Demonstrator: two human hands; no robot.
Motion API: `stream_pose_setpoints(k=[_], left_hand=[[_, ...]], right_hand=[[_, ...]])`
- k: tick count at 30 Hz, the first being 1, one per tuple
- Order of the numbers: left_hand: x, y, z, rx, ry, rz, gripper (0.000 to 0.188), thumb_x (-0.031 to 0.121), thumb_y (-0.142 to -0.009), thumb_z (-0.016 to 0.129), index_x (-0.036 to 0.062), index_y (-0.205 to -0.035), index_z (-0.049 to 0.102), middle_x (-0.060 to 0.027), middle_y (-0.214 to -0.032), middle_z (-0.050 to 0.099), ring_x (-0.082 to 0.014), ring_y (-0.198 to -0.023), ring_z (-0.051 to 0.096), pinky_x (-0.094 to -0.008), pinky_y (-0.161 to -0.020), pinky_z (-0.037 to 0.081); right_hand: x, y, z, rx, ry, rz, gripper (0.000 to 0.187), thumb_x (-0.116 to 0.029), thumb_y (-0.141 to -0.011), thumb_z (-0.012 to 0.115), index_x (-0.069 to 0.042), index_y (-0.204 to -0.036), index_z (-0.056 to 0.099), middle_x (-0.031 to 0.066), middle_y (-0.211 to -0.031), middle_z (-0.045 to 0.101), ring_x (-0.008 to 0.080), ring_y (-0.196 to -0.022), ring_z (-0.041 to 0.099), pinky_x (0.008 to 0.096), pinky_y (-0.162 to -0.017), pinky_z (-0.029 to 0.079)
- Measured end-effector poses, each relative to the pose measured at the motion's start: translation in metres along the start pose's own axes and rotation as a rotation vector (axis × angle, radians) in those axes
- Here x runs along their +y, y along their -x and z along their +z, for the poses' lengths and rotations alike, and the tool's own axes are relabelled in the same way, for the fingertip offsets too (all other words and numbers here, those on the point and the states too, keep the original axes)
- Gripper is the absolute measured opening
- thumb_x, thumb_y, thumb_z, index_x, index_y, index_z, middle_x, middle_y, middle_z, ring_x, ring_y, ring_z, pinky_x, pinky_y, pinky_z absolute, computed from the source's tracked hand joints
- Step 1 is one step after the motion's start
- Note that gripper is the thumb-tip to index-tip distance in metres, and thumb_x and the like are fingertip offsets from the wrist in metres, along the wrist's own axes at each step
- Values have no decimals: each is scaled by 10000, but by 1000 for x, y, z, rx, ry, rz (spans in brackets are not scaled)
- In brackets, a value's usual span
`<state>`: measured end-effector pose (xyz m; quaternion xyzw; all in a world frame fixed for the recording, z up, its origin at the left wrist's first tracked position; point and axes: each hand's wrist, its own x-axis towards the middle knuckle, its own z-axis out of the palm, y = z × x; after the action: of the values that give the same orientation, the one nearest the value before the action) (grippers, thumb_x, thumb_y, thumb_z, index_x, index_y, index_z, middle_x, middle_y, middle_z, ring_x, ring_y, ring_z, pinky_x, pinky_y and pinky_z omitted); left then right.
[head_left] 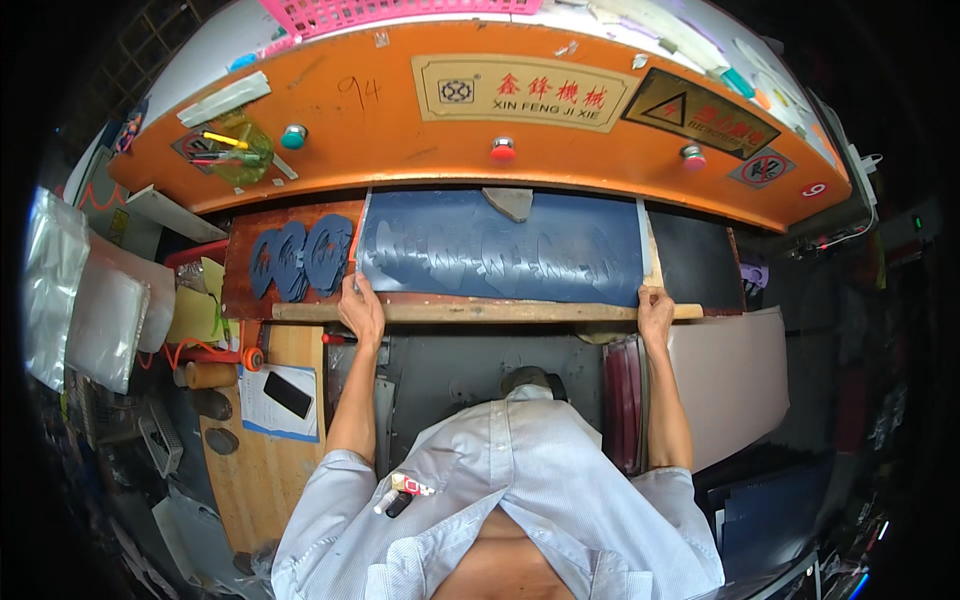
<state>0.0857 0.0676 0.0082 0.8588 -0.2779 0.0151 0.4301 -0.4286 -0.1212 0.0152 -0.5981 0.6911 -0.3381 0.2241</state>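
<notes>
A dark blue sheet (500, 250) with several shapes cut out of it lies flat on the bed of an orange press machine (400, 140). My left hand (362, 308) grips the sheet's near left corner. My right hand (655, 308) holds its near right corner by the wooden front strip (480, 312). Both arms reach forward from my pale shirt at the bottom of the view.
A stack of cut dark blue pieces (300, 258) lies left of the sheet. Coloured round buttons (503, 150) sit on the machine's front. A wooden side table (265, 440) with paper and a black phone (287, 394) stands at the left; clear plastic bags (85, 300) hang beyond it.
</notes>
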Motion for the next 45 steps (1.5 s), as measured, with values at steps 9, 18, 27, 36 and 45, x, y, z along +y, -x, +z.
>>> stream_pose_setpoints(k=[9, 18, 27, 36, 45], left_hand=[[-36, 100, -64, 22, -60, -69, 273, 250, -1096, 545, 13, -1043, 670, -136, -713, 593, -223, -638, 546, -380, -636, 463], [-64, 153, -108, -23, 102, -336, 306, 258, -1130, 516, -3, -983, 579, -1, -777, 517, -93, -711, 451, -272, -636, 407], [-45, 134, -94, -28, 101, -252, 297, 273, -1135, 499, 27, -1003, 600, 5, -708, 510, -82, -565, 477, -276, -499, 433], [-13, 78, -25, 60, 202, -76, 276, 236, -1105, 541, 2, -1031, 667, -55, -660, 617, -140, -561, 604, -343, -524, 485], [26, 1, 19, 90, -53, 96, 348, 335, -1080, 552, 21, -1054, 700, -183, -642, 617, -336, -572, 601, -475, -609, 451]], right_hand=[[-187, 63, 131, -313, 108, -564, 885, -444, -672, 953, -2, -1355, 605, 244, -1396, 554, 426, -1270, 499, 521, -1102, 427], [-155, 38, 57, -708, -444, 45, 789, -233, -632, 941, -16, -1330, 645, 220, -1323, 625, 358, -1226, 583, 475, -1036, 507], [-118, 52, 70, -315, 123, -522, 798, -318, -651, 932, -35, -1333, 629, 219, -1358, 540, 393, -1190, 523, 515, -927, 526], [-137, -46, 49, -170, -194, -355, 527, -288, -842, 849, 19, -1235, 676, 206, -1314, 633, 336, -1193, 594, 458, -1059, 487], [-164, -142, -43, 173, -401, -432, 130, -117, -1017, 654, 1, -963, 664, 55, -836, 640, 135, -734, 574, 296, -695, 486]])
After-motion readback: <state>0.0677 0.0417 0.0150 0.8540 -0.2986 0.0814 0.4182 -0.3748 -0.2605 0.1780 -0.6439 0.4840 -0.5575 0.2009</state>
